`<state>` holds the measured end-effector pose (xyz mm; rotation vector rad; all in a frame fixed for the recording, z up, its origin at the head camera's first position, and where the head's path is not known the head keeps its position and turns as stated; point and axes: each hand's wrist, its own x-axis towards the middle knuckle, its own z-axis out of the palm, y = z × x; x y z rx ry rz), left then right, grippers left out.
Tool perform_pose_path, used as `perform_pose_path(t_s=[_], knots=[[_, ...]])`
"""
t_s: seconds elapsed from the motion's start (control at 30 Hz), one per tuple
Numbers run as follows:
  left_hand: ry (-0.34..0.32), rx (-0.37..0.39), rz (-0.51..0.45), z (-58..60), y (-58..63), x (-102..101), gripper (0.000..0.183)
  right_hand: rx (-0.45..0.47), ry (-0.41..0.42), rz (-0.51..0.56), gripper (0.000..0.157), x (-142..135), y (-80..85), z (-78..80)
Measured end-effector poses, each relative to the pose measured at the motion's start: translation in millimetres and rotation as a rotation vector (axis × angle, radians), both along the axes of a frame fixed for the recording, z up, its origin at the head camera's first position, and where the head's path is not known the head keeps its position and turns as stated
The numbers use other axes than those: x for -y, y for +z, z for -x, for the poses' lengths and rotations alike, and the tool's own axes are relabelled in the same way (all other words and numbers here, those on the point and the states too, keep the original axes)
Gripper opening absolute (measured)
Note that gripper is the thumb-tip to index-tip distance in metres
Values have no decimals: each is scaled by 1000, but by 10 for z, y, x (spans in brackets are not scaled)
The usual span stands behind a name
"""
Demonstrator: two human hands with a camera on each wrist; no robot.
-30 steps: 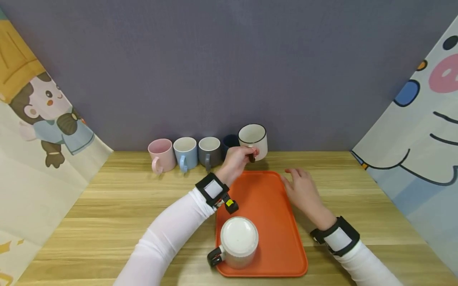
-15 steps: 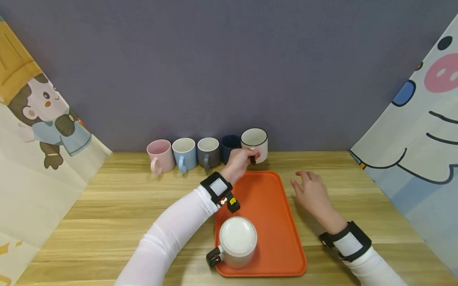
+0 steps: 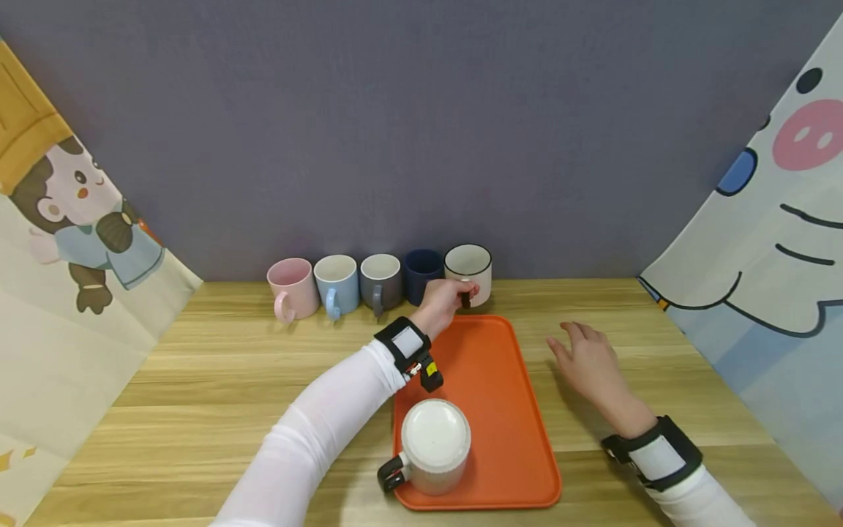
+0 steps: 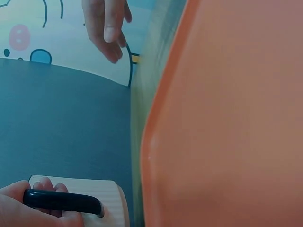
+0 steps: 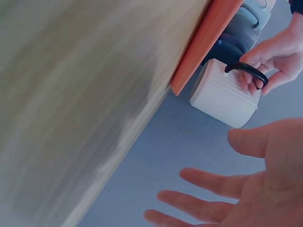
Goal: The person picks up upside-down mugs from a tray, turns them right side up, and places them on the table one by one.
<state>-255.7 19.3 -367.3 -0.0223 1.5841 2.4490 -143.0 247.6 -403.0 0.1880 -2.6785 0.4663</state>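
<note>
My left hand (image 3: pixel 440 304) grips the dark handle (image 4: pixel 64 200) of a white mug (image 3: pixel 479 277) with a black rim. The mug is upright at the right end of a row of mugs, against the grey wall and just behind the orange tray (image 3: pixel 500 410). Ribbed sides show on it in the right wrist view. A navy mug (image 3: pixel 421 272) stands right beside it, partly hidden by my left hand. My right hand (image 3: pixel 590 369), fingers spread and holding nothing, is over the wooden table to the right of the tray.
An upside-down white mug (image 3: pixel 436 443) with a black handle is on the tray's near left corner. Further left in the row are a grey mug (image 3: pixel 382 287), a light blue mug (image 3: pixel 338 285) and a pink mug (image 3: pixel 293 290). Printed cloths hang at both sides.
My left hand has lowered the white mug from a raised position into the end of the row, uncovering more of the navy mug. My right hand has drawn away rightward from the tray's edge.
</note>
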Motion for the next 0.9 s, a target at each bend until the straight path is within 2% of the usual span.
perform_pose_path(t_s=[0.3,0.57,0.9], knots=[[8,27,24,82,-82,-46,23,177,-57,-24,51,-108,31,-94],[32,50,26,116,-135,-76,26,192,-74,-43,52,-169,20,-140],[73,78,89,152,-204,-87,21,197,-91,-43,52,-210,-2,-136]])
